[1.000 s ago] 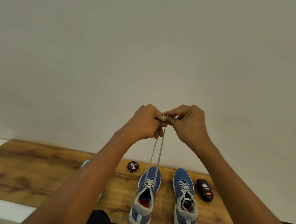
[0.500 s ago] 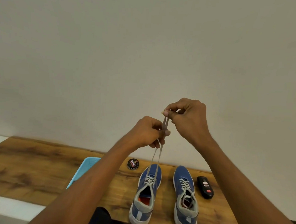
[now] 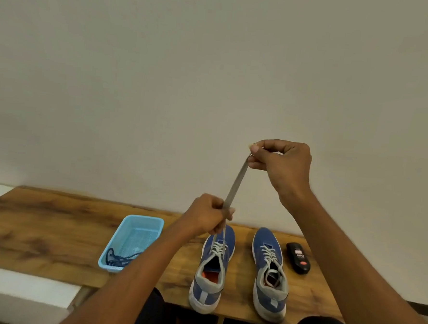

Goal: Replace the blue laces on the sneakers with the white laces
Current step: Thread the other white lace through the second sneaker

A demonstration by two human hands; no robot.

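White laces [image 3: 235, 182], both ends together, pulled up tight and slanted from the left sneaker [image 3: 212, 268] toward the upper right. Top ends pinched between thumb and fingertips of the right hand [image 3: 281, 166], held high in front of the wall [image 3: 213, 74]. Lower down, gripped in the curled fingers of the left hand [image 3: 209, 216], just above the toe of the left sneaker. Below that fist, two strands running down to the top eyelets, already laced in white.

Left sneaker blue with a grey collar, toe pointing to the wall, heel right at the near edge of the counter [image 3: 41, 226]. Right sneaker [image 3: 270, 273] just beside it, apart by a narrow strip of wood, also laced in white, heel also at the near edge.

Black bottle [image 3: 298, 258] lying flat just to the right of the right sneaker, near but not touching. Only a little bare wood past it before the right edge.

Light blue basket [image 3: 154, 222] to the left of the left sneaker, partly hidden by the left arm. Dark blue laces [image 3: 117, 257] bunched in its near corner. Near rim of the basket close to the front edge of the counter.

Lots of open wood left of the basket, out to the far left edge. Bare strip along the back, against the wall. Plenty of open air above the sneakers around both hands.
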